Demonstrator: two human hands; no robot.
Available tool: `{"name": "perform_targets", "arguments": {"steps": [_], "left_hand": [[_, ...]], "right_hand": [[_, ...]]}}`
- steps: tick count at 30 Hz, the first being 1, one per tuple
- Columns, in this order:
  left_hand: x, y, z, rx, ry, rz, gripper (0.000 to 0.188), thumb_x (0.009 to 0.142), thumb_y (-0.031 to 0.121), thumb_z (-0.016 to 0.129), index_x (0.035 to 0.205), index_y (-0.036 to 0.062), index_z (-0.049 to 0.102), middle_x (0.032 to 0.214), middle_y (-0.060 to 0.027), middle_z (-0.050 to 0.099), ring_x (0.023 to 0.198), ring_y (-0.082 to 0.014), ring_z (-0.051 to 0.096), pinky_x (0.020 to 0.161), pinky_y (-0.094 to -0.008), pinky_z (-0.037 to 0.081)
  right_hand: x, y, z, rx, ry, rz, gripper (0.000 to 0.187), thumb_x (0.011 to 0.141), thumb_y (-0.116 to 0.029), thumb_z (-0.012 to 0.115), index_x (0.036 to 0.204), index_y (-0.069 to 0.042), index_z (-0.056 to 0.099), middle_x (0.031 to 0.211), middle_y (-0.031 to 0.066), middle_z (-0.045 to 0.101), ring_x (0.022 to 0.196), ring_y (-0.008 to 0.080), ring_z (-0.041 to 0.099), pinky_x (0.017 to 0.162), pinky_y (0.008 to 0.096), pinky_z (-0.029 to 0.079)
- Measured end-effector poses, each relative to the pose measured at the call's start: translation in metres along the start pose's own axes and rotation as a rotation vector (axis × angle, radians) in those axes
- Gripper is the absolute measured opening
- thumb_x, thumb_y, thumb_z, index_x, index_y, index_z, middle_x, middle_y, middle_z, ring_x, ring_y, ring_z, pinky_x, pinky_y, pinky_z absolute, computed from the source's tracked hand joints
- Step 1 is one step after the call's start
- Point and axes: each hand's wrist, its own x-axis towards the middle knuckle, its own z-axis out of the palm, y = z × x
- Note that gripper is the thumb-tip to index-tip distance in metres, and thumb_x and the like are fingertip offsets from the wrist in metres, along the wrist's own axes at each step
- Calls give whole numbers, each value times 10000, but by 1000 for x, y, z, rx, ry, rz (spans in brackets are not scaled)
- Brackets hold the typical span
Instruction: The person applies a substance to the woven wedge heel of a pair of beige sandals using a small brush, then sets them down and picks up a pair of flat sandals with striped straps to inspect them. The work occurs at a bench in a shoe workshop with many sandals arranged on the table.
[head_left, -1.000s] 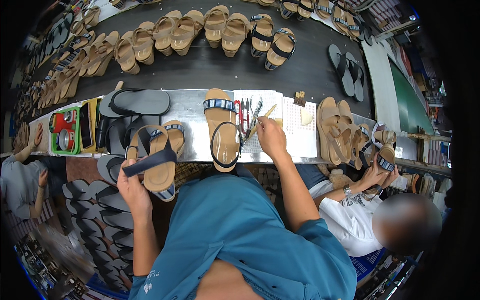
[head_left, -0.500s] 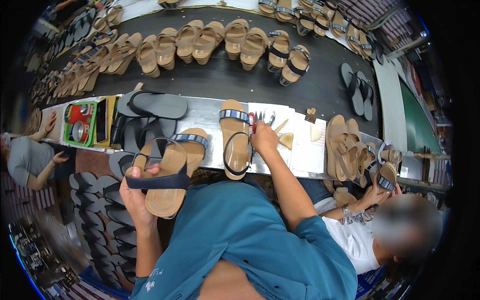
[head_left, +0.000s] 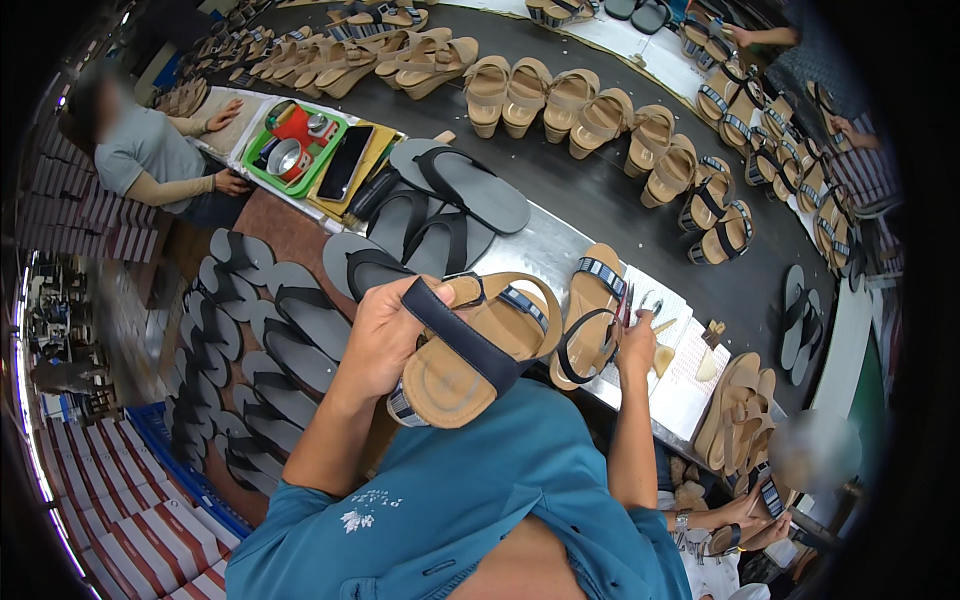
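Note:
My left hand (head_left: 385, 340) grips a tan wedge sandal (head_left: 450, 388) by its side, thumb near the buckle of its dark navy strap. The sandal is tilted, insole facing up, in front of my shirt. A matching sandal (head_left: 580, 305) with a striped front strap lies on the metal bench edge to its right. Beside that sandal my right hand (head_left: 637, 345) reaches down to the small tools, fingers closed; what they hold is hidden. A metal snips-like tool (head_left: 652, 303) and a whitish curved piece (head_left: 663, 360) lie on white paper (head_left: 690, 385) around the hand.
Grey flip-flops (head_left: 490, 195) are piled left on the bench, near a green tray (head_left: 296, 190) and a black phone (head_left: 345, 160). Beyond runs a dark conveyor (head_left: 560, 210) carrying rows of sandals. More flip-flops (head_left: 300, 320) stand at lower left. Co-workers are at left and right.
The whole view has turned, shifting the bench and conveyor. My left hand has raised and turned the sandal, bringing it closer to the matching one. My right hand stays by the tools.

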Motion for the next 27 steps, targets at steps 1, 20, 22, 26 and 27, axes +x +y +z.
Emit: {"name": "perform_targets", "arguments": {"steps": [1,20,22,26,27], "left_hand": [[0,0,-1,-10,-12,-4,294,994,244,609,888,-21,681,803,-47,688,732,-67,625,670,-212,505],[7,16,-14,381,-399,186,567,967,453,600,1115,-87,687,939,-130,715,846,-170,683,752,-284,534],[7,19,-15,352,-406,135,533,974,429,599,1084,-84,696,939,-132,716,838,-168,681,745,-281,531],[5,21,-17,405,-446,167,449,999,354,572,997,-76,699,879,-115,698,770,-150,655,671,-276,503],[4,20,-16,423,-444,181,436,1003,339,564,974,-75,698,856,-108,691,750,-145,646,653,-275,493]], "right_hand": [[1,1,-8,71,7,33,363,828,-121,643,1164,-22,545,883,214,703,854,389,690,755,482,522],[-69,-160,-195,64,106,-1331,526,776,-398,741,1237,-150,687,702,-8,418,577,145,441,495,298,377],[-72,-170,-194,-9,166,-1412,515,746,-436,747,1203,-202,713,690,-26,377,565,133,402,483,288,349],[-75,-180,-194,-115,252,-1483,424,771,-393,749,1163,-231,730,691,-37,342,587,115,378,484,270,334],[-76,-181,-194,-122,247,-1488,415,773,-386,750,1156,-229,732,691,-36,343,592,115,381,486,269,336]]}}
